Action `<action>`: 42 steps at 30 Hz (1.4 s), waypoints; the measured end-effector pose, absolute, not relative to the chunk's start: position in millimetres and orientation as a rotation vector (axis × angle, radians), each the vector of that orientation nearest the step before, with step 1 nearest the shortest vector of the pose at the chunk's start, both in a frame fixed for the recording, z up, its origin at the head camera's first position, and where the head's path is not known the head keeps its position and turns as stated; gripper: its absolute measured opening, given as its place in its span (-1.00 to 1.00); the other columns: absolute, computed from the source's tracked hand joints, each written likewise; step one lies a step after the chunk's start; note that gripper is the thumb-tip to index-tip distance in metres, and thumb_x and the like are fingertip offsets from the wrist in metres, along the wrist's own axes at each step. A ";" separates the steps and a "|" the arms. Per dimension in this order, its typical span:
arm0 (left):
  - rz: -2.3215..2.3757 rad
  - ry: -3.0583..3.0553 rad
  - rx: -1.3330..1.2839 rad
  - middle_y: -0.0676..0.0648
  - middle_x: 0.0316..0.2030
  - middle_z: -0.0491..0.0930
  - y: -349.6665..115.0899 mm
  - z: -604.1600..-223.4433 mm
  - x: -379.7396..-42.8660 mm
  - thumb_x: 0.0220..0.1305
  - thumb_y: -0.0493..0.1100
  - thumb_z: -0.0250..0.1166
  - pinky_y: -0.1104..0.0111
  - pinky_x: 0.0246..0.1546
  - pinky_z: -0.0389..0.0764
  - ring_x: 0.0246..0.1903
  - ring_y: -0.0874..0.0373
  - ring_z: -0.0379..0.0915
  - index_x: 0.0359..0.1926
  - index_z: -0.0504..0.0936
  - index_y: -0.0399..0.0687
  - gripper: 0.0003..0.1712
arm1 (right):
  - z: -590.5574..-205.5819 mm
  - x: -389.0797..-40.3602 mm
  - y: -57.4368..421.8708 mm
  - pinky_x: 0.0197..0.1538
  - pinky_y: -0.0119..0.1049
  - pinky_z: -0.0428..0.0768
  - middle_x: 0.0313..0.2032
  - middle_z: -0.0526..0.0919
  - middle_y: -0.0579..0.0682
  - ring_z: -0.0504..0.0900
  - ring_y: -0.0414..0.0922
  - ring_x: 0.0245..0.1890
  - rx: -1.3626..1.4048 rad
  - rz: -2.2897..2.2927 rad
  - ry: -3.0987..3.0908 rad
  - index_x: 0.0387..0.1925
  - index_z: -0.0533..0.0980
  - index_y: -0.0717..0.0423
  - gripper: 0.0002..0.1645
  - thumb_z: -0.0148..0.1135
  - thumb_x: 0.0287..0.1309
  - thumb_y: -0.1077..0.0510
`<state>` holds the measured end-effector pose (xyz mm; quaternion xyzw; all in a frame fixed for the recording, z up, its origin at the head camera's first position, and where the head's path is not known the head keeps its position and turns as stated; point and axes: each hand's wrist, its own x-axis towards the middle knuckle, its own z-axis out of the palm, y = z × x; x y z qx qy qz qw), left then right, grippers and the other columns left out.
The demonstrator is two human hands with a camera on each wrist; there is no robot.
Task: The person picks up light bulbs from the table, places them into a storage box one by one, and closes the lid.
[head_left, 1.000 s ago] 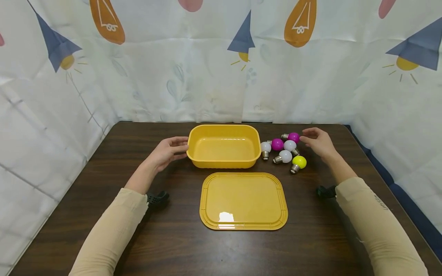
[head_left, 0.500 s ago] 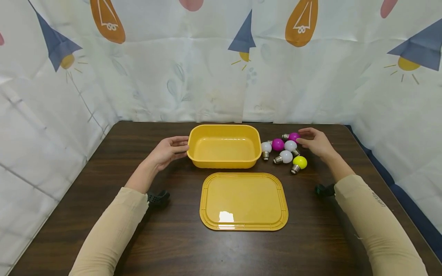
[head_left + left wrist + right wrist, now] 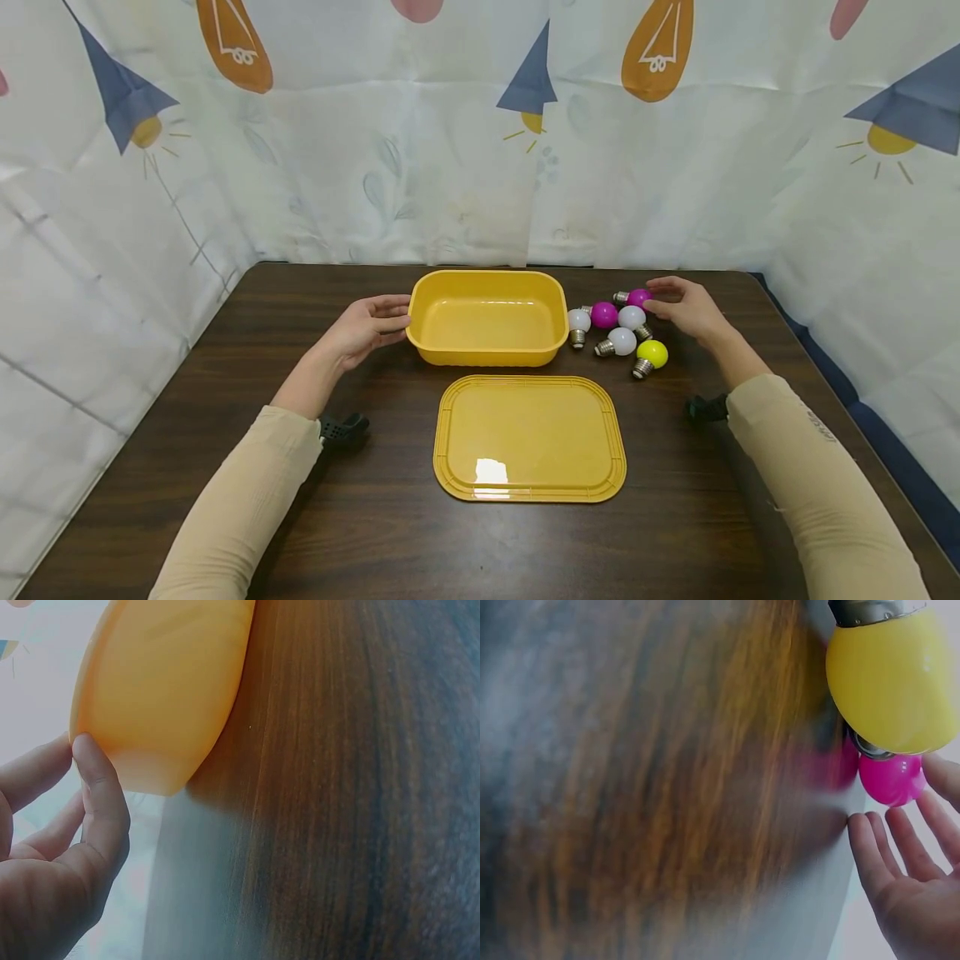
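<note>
Yellow plastic box [image 3: 491, 358], rectangular with rounded corners, stands at the back middle of the table. My left hand [image 3: 365, 329] is at its left end, fingers fairly straight, fingertips right at the rim; the left wrist view shows two fingertips meeting the box's edge [image 3: 150, 690]. On the right, my right hand [image 3: 684, 310] is beside a magenta light bulb [image 3: 639, 298], fingers spread and relaxed. In the right wrist view its fingertips are right at the magenta bulb's round end [image 3: 892, 781], past a yellow bulb [image 3: 892, 682] in the foreground.
A flat yellow lid [image 3: 529, 437] lies in front of the box. Between box and right hand lie several bulbs: another magenta bulb [image 3: 604, 315], white bulbs [image 3: 622, 341] and a yellow bulb [image 3: 652, 354]. The dark wooden table [image 3: 480, 550] ends at a patterned curtain [image 3: 450, 167].
My right hand has moved slightly left, closer to the magenta bulb, and has stayed there over the last half second. The left hand, box, lid and bulbs keep their places.
</note>
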<state>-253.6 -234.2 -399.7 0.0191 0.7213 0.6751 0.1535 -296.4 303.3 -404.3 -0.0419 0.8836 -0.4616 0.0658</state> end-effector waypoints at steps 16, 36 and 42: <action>1.945 2.044 0.056 -0.24 0.21 0.44 -233.2 -399.3 -253.3 0.51 -0.32 0.22 0.28 0.10 0.63 -0.03 0.10 0.59 0.48 0.30 -0.29 -0.40 | -405.5 -302.2 298.3 0.30 0.09 0.49 0.36 0.36 0.33 0.45 0.23 0.27 -0.114 -1.390 2.646 0.44 0.31 0.30 -0.31 0.24 0.48 0.02; 1.974 2.013 0.072 -0.19 0.16 0.47 -232.1 -399.0 -253.0 0.50 -0.31 0.24 0.33 0.05 0.66 -0.05 0.13 0.61 0.50 0.26 -0.32 -0.35 | -408.0 -306.7 299.1 0.24 -0.02 0.56 0.33 0.37 0.36 0.52 0.23 0.19 -0.113 -1.396 2.644 0.42 0.33 0.34 -0.34 0.19 0.51 0.01; 1.974 2.007 0.066 -0.17 0.13 0.49 -231.5 -399.6 -253.4 0.50 -0.32 0.22 0.34 0.03 0.66 -0.08 0.15 0.62 0.49 0.28 -0.35 -0.38 | -407.9 -306.0 301.9 0.25 -0.04 0.56 0.34 0.38 0.33 0.56 0.13 0.15 -0.111 -1.420 2.651 0.43 0.33 0.32 -0.34 0.19 0.51 0.00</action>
